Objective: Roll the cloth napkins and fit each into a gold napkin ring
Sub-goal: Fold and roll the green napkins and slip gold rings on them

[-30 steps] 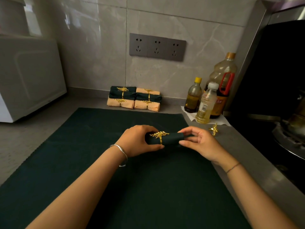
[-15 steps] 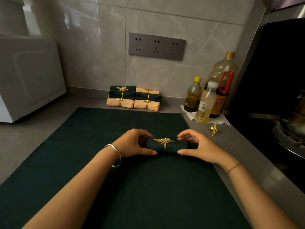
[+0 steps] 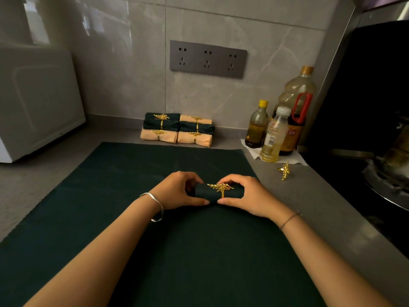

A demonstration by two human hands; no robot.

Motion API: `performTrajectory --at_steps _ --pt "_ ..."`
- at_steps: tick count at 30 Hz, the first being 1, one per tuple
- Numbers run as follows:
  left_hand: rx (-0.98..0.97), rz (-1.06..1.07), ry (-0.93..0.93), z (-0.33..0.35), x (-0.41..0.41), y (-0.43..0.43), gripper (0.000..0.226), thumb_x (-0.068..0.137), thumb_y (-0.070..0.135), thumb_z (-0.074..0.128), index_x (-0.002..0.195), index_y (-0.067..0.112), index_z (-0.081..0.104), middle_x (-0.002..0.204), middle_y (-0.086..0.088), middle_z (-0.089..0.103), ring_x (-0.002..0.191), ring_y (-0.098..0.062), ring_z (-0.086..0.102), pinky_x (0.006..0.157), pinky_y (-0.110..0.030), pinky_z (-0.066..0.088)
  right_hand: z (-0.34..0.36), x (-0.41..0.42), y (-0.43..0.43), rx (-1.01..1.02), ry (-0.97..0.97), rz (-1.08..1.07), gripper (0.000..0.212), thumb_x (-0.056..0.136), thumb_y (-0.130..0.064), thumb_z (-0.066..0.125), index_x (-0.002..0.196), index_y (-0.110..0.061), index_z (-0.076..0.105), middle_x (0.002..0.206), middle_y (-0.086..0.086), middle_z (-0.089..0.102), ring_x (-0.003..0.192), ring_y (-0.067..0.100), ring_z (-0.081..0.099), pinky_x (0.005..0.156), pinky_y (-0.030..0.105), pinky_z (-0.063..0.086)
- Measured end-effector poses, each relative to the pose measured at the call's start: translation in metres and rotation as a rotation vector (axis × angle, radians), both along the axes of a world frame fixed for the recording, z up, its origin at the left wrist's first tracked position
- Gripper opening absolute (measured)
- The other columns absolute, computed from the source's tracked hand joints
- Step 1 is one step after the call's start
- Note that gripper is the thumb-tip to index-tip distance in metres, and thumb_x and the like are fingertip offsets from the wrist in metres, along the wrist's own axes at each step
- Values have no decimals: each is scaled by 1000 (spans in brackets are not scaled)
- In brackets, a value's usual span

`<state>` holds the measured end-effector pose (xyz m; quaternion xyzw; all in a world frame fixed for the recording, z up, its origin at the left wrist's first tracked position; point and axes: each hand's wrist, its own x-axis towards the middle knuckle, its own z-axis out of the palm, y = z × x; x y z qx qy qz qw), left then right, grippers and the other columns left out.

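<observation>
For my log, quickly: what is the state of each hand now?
Left hand: holding the napkin, left end.
Right hand: holding the napkin, right end, beside the ring.

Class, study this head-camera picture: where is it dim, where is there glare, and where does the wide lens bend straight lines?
Head view: dim overall, the dark panel at right nearly black. Head view: pale glare streaks the wall tiles at upper left. Head view: the white appliance leans and bows near the edge. Head view: the gold ring is sharp.
</observation>
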<state>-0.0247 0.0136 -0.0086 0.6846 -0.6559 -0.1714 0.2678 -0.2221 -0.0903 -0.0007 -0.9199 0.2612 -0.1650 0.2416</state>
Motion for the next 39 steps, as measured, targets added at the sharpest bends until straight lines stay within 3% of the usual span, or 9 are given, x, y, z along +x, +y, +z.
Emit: performTrajectory --at_steps 9,14,18,21,25,29,33,36,39 --pt "40 15 -12 6 -5 4 47 74 42 74 114 27 54 93 12 56 84 -7 57 70 -15 47 3 -2 2 27 31 -32 46 74 -41 75 113 -39 53 119 -14 55 110 3 50 96 26 43" --pt "212 113 18 27 2 11 65 80 42 68 135 19 43 121 2 60 106 -12 57 99 -30 44 16 -26 -6 191 34 -218 58 76 -42 72 126 -28 46 114 -10 51 106 10 53 87 25 45" --pt "294 146 130 39 0 17 31 93 32 51 118 16 59 97 0 64 85 -9 59 79 -21 48 14 -33 -9 425 -48 -317 43 82 -23 69 121 -12 56 103 2 65 88 13 64 71 22 54" --pt "293 213 385 38 -5 11 20 98 23 43 107 18 60 109 -11 62 99 -21 60 93 -35 49 9 -25 -4 545 -146 -329 48 87 -13 62 133 -7 48 123 10 61 103 15 61 75 18 52" --pt "138 291 616 33 1 -2 24 99 12 38 111 23 55 117 -16 54 96 -25 56 86 -36 49 9 -6 -2 599 -261 -302 54 92 -4 53 142 -13 36 142 7 45 126 18 47 105 29 40" --pt "-39 305 727 41 31 -29 41 96 -1 36 134 13 46 107 -13 55 76 -15 52 62 -22 46 36 32 -19 480 -374 -250 64 89 12 43 145 -15 29 146 5 40 133 18 38 99 24 34" --pt "-216 356 746 67 65 -67 46 94 -10 33 138 3 39 127 -16 50 112 -26 52 84 -25 43 71 88 -53 369 -401 -204 64 90 10 42 146 -18 27 142 1 42 134 17 36 92 19 32" --pt "-256 350 681 86 94 -104 43 94 -10 33 134 4 43 123 -11 51 107 -21 50 86 -21 42 85 132 -86 394 -452 -186 58 90 9 42 142 -16 35 133 0 50 123 15 46 87 20 40" --pt "-247 380 621 89 121 -147 43 93 -8 34 133 6 45 127 -18 52 105 -26 51 95 -32 41 83 164 -123 425 -498 -199 50 92 6 44 137 -15 41 117 -6 51 112 10 47 87 24 41"
